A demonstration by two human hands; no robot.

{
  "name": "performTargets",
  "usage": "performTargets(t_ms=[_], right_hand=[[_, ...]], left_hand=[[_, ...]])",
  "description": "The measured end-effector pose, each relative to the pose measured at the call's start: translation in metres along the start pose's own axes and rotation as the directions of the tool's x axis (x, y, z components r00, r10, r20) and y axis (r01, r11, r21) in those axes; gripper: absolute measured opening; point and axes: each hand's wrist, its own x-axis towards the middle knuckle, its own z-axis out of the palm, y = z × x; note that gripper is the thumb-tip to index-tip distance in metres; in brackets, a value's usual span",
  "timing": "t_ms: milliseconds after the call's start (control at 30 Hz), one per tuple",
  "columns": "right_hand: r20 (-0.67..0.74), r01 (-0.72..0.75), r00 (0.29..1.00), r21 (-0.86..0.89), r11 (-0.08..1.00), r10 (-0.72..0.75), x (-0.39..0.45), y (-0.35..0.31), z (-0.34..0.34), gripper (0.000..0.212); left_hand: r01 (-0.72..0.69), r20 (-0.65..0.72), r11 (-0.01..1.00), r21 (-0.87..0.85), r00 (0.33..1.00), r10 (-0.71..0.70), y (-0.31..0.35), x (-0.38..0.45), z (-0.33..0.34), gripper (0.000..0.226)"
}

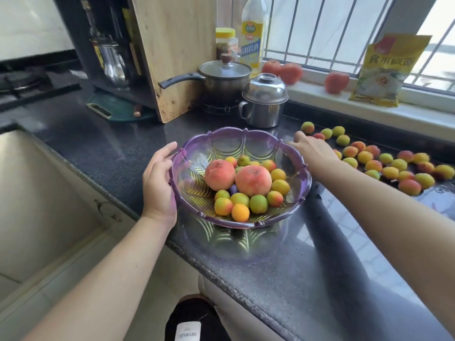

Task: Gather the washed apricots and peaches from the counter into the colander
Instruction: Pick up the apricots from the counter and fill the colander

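Note:
A clear purple colander (299,198) sits on the dark counter near its front edge. Inside lie two peaches (253,180) and several small apricots (240,212). My left hand (158,179) rests against the colander's left rim, fingers relaxed and holding nothing. My right hand (311,150) reaches past the right rim toward several loose apricots (374,165) spread over the counter to the right. Its fingers point away from me and its palm is hidden, so whether it holds a fruit cannot be told.
Behind the colander stand a lidded steel mug (264,104), a saucepan (222,77) and a leaning wooden board (172,52). Three tomatoes (336,81) and a yellow packet (384,70) sit on the windowsill. A sink (37,193) lies left.

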Motion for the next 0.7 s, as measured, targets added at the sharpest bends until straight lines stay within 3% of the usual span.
performTargets(t_ms=[100, 233, 367, 433, 533, 600, 700], right_hand=[[-0.126, 0.004, 0.992, 0.009, 1.000, -0.003, -0.007, 0.008, -0.001, 0.022], [-0.292, -0.141, 0.935, 0.217, 0.966, 0.202, -0.024, 0.025, -0.021, 0.023], [-0.328, -0.129, 0.895, 0.459, 0.879, 0.303, -0.049, 0.015, -0.068, 0.029], [-0.262, -0.056, 0.930, 0.591, 0.805, 0.257, -0.063, -0.006, -0.092, 0.026], [-0.085, 0.027, 0.995, 0.729, 0.684, 0.051, -0.090, -0.045, -0.120, 0.024], [0.019, 0.040, 0.997, 0.707, 0.706, -0.075, -0.105, -0.066, -0.126, 0.028], [0.120, 0.033, 0.981, 0.661, 0.750, -0.150, -0.122, -0.086, -0.125, 0.026]], left_hand=[[0.021, -0.023, 1.000, -0.007, 0.999, -0.021, 0.002, -0.002, -0.001, 0.035], [-0.003, -0.095, 1.000, 0.031, 0.995, 0.006, 0.002, -0.002, -0.002, 0.029], [-0.011, -0.102, 0.999, 0.032, 0.995, 0.014, 0.000, -0.004, 0.000, 0.028], [-0.010, -0.106, 0.998, 0.062, 0.994, 0.016, 0.001, -0.006, 0.000, 0.033], [-0.019, -0.093, 0.994, 0.104, 0.995, 0.029, 0.001, -0.008, 0.000, 0.033], [-0.024, -0.068, 0.992, 0.127, 0.997, 0.033, 0.001, -0.009, 0.000, 0.030], [-0.038, -0.011, 0.986, 0.162, 0.999, 0.041, 0.003, -0.011, 0.001, 0.022]])
